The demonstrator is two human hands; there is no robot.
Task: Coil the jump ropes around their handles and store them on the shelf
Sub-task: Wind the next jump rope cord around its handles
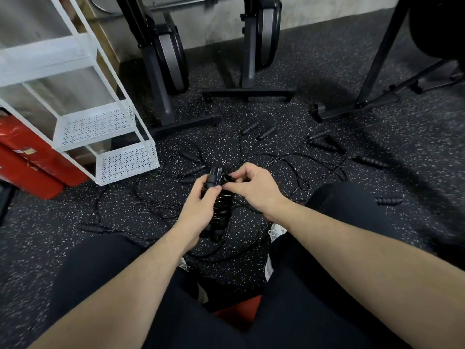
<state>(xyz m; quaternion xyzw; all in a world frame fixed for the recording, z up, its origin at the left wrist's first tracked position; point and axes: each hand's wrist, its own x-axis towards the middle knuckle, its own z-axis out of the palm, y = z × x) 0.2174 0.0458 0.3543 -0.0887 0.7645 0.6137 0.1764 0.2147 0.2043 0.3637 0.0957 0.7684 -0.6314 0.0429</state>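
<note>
Left hand (201, 209): fingers curled round a pair of black jump-rope handles (218, 210) held together, thumb pressed on the near face. Cord is wound in tight turns round the handles; the lower ends stick out below the hand.

Right hand (254, 187): narrow pinch, thumb and forefinger closed on the thin black cord (227, 181) just right of the wound bundle's upper end, other fingers loosely curled. Both hands meet at the bundle, above the speckled rubber floor (327, 117) and between the person's knees in dark trousers (105, 278).

Relative to the bundle, from left to right:
- Far left, red boxes (32, 170) on the floor; a small label on one, too blurred to read.
- Left and beyond, white metal shelf (105, 127) with perforated tiers, its lowest tray near the floor.
- Left and near, 1 loose handle (91, 227) with cord trailing.
- Just beyond, more loose handles (195, 170) and tangled cords, partly hidden behind the hands.
- Beyond, 2 black exercise-machine frames (249, 93) standing against the wall.
- Beyond and right, a scatter of ribbed black handles (324, 143), cords running back toward the bundle.
- Far right, 1 lone handle (388, 200) well apart.
- Below and right, a white shoe (276, 231) with laces, a cord passing just beside it.

No readable writing or brand marks.
</note>
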